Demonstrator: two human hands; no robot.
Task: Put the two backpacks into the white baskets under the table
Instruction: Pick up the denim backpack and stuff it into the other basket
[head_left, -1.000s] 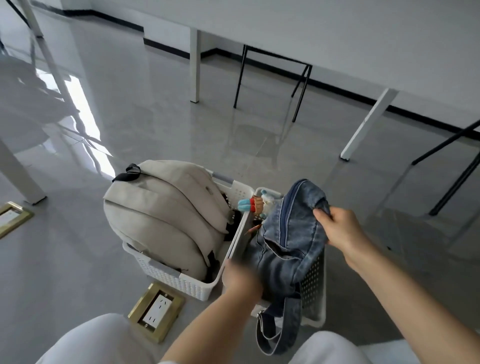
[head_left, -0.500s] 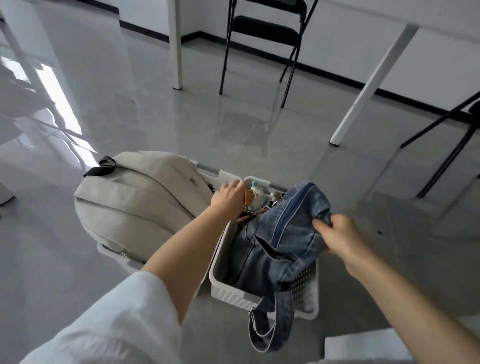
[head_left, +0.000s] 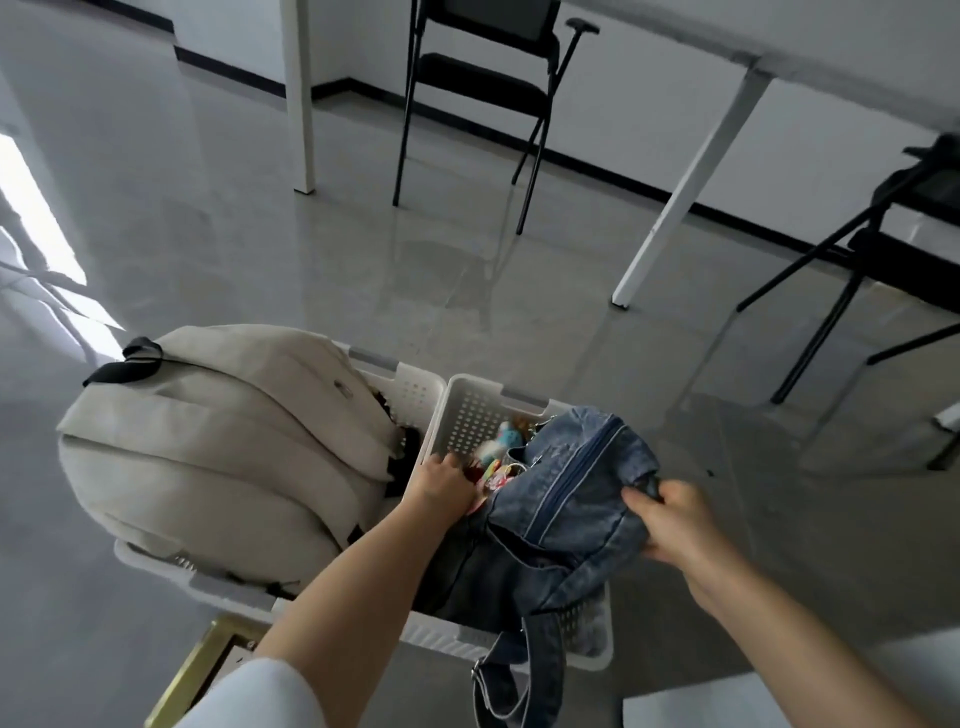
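Head camera looks steeply down, close over the floor (head_left: 260, 249) baskets.

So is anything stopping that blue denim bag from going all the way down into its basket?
Nothing visible blocks it. The denim backpack already sits partly in the right basket, with only small colourful charms beside it. One strap hangs over the near rim.

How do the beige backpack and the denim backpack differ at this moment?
The beige backpack is bulky and overflows its basket, untouched; the denim backpack is smaller, slumped, and held by the right hand, while the left hand reaches in beside it. Only the denim one's strap dangles outside. Both sit in white baskets.
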